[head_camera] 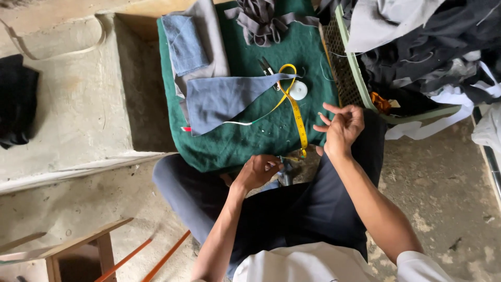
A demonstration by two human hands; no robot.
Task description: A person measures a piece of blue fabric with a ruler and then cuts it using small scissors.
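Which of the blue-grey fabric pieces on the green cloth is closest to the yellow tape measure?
The large pointed blue-grey piece in the middle of the green cloth: its tip reaches the yellow tape measure. The smaller folded blue piece lies farther up and to the left.

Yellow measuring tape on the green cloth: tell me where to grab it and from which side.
Grip the yellow measuring tape on its straight run across the green cloth, pinching from above. That stretch lies flat and uncovered. The loop at its far end sits against the white disc and small scissors, so avoid that end.

Matt green felt cloth [245, 141], glossy yellow tape measure [297, 112], rough concrete floor [78, 104].
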